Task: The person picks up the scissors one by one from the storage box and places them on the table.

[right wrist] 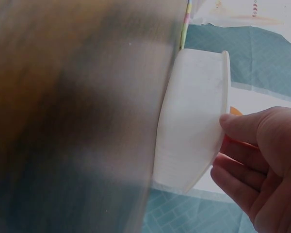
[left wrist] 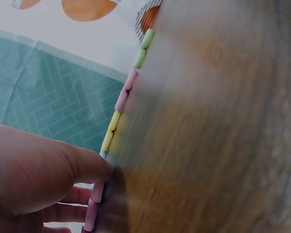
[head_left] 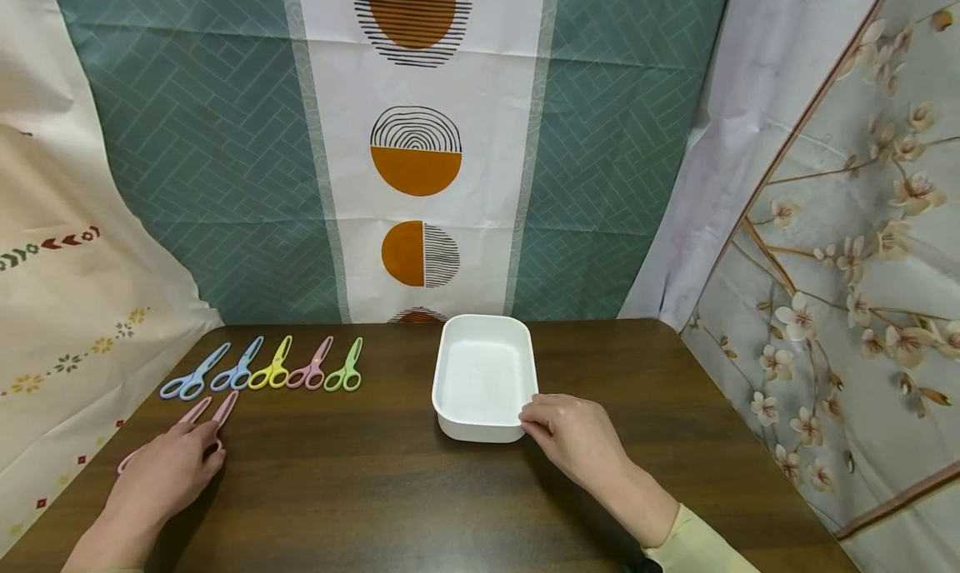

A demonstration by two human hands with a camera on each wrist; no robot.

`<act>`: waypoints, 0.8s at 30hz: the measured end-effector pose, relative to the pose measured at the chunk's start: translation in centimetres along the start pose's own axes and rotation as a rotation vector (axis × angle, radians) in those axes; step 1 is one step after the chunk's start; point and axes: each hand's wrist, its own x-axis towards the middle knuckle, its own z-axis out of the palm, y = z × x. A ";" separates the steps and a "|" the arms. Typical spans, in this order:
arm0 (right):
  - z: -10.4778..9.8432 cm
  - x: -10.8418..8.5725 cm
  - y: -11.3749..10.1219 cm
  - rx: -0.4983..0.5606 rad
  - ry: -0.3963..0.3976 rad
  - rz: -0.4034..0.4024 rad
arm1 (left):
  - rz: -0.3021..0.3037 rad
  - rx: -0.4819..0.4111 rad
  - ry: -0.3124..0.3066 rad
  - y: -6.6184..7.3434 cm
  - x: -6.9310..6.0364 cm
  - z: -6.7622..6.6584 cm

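My left hand (head_left: 167, 470) is over two pink scissors at the table's left, hiding most of their handles. The blade of one, the left pink scissors (head_left: 197, 409), shows beyond the fingers, beside that of the right pink scissors (head_left: 226, 407). In the left wrist view, the thumb and fingers are close about pink handles (left wrist: 91, 213); whether they pinch them cannot be made out. My right hand (head_left: 577, 435) pinches the near right corner of a white rectangular container (head_left: 480, 433), its thumb on the rim in the right wrist view. The container's bare bottom shows.
Behind the left hand lies a row of scissors: two blue ones (head_left: 193, 381), a yellow pair (head_left: 273, 371), a pink pair (head_left: 311, 371) and a green pair (head_left: 347, 373). The brown wooden table (head_left: 337, 490) ends at a patterned curtain (head_left: 615, 181).
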 end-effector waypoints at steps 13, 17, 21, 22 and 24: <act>0.1 -0.1 0.0 0.002 -0.004 0.000 | -0.029 -0.029 -0.077 -0.4 0.0 0.1; 0.0 -0.1 0.0 -0.003 -0.004 0.001 | -0.032 -0.032 -0.078 -0.4 0.0 0.1; 0.0 -0.1 -0.1 -0.003 -0.011 0.006 | -0.046 -0.038 -0.093 -0.3 0.1 0.0; 0.0 -0.1 -0.1 -0.002 -0.013 0.007 | -0.049 -0.040 -0.094 -0.3 0.1 -0.1; 0.0 -0.1 -0.1 0.000 -0.014 0.008 | -0.041 -0.038 -0.089 -0.3 0.1 -0.1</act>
